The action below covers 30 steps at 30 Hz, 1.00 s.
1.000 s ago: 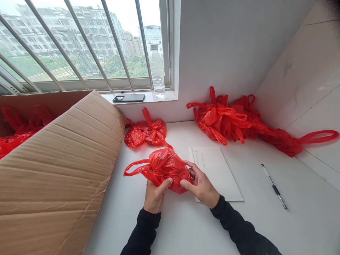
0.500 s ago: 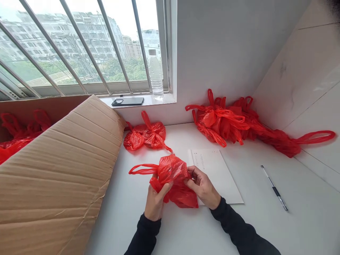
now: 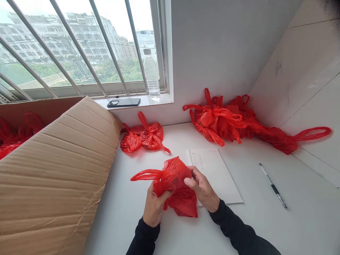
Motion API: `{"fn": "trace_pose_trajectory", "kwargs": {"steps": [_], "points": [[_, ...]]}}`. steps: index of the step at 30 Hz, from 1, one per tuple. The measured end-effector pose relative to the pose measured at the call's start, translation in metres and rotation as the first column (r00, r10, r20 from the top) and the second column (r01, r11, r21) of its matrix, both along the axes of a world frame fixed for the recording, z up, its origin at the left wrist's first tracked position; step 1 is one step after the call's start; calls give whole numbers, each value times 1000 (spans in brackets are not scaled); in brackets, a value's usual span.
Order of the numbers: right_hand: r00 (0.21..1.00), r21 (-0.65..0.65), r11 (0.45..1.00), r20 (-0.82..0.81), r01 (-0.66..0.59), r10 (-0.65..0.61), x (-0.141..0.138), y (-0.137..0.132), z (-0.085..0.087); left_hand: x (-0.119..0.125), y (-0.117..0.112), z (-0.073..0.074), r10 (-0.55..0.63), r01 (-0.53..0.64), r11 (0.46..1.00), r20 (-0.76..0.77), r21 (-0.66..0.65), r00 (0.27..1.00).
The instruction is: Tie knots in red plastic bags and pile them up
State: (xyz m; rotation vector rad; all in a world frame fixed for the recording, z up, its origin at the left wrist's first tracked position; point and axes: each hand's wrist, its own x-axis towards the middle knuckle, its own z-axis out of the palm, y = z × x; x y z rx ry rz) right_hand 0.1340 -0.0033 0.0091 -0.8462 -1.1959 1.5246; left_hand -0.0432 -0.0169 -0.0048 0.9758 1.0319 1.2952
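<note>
A crumpled red plastic bag (image 3: 176, 173) hangs in the air between my hands, above the white tabletop. One looped handle sticks out to the left, and a loose fold droops below. My left hand (image 3: 156, 203) is closed round the gathered part, thumb in front, other fingers mostly hidden behind the film. At the bag's right edge, my right hand (image 3: 203, 187) has its thumb at the front and fingers behind the plastic. What the bag contains, if anything, cannot be made out. Partly under my right hand lies a white notebook (image 3: 225, 184) with small writing.
A cardboard box (image 3: 61, 166) holding red bags fills the left side. Tied red bags (image 3: 143, 138) lie beyond my hands, and a red heap (image 3: 223, 120) lies against the wall. A pen (image 3: 273, 186) rests right; a phone (image 3: 123, 102) and bottle (image 3: 152, 76) occupy the sill.
The bag's upper part has turned and shifted slightly right, its lower fold hanging lower. My right thumb has loosened from its pinch. The view has shifted a little.
</note>
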Motion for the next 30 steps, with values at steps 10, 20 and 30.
{"fn": "trace_pose_trajectory", "kwargs": {"steps": [10, 20, 30], "points": [[994, -60, 997, -95, 39, -45, 1, 2, -4, 1, -1, 5, -66, 65, 997, -41, -35, 997], [988, -9, 993, -101, 119, -119, -4, 4, -4, 1, -3, 18, -148, 150, 989, -143, 2, 979], [981, -25, 993, -152, 114, -117, -8, 4, -1, 7, -6, 22, 24, -32, 997, -113, -69, 993]]}}
